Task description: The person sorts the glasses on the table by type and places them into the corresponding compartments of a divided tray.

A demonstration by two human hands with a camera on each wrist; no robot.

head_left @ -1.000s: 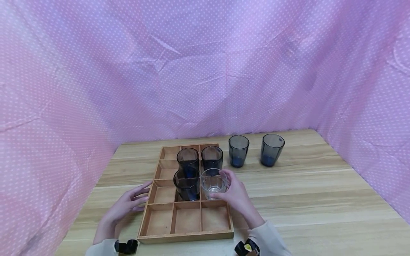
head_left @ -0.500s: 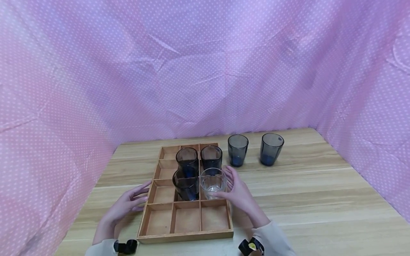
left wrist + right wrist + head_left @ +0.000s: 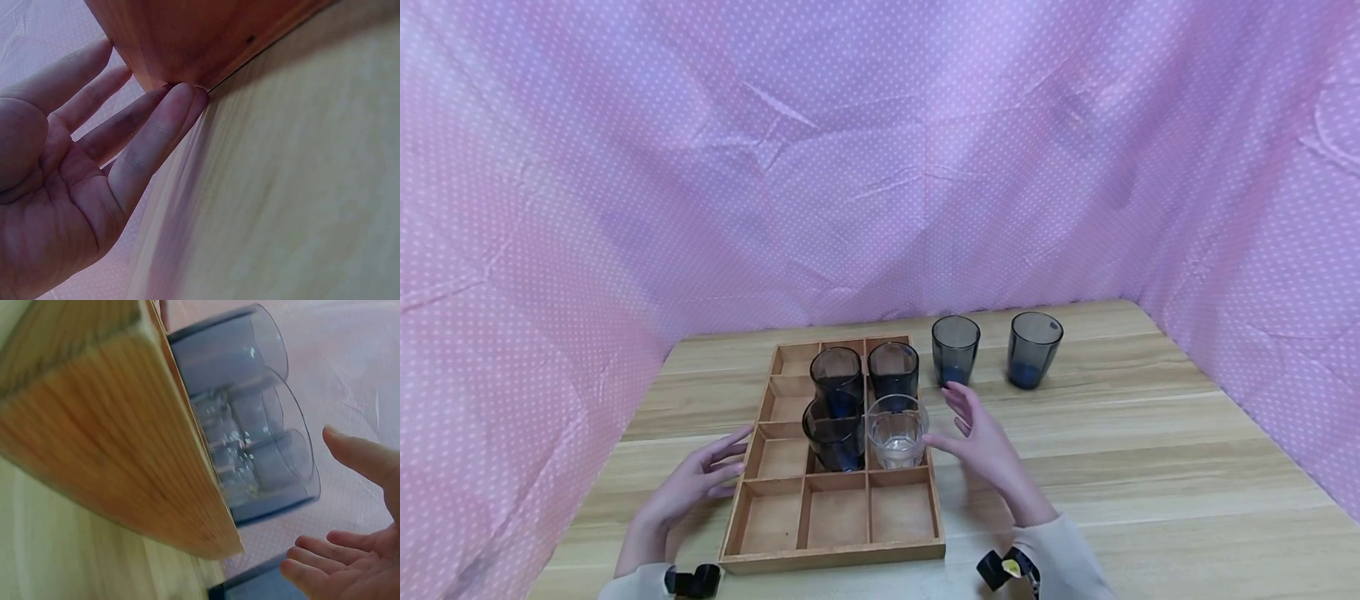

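In the head view a wooden divided tray (image 3: pixel 838 558) lies on the table. A clear glass tumbler (image 3: pixel 897 446) stands in its right column, third compartment from the back. My right hand (image 3: pixel 981 450) is just right of that tumbler, fingers spread and holding nothing; the right wrist view shows a gap between the thumb and the glass. Three smoky dark tumblers stand in the tray: a nearer one (image 3: pixel 835 446), a middle one (image 3: pixel 837 367) and a right one (image 3: pixel 893 367). My left hand (image 3: pixel 688 483) rests its fingertips against the tray's left side wall (image 3: pixel 181 37).
Two more dark tumblers stand on the table behind and right of the tray, one nearer the tray (image 3: pixel 956 346) and one farther right (image 3: pixel 1033 350). Wooden tabletop (image 3: pixel 1135 433) extends to the right. Pink dotted cloth (image 3: pixel 880 167) hangs around the back and sides.
My right hand has let go of the clear tumbler and drawn away to the right, its fingers opening. The tumbler stays in its compartment. My left hand keeps its place.
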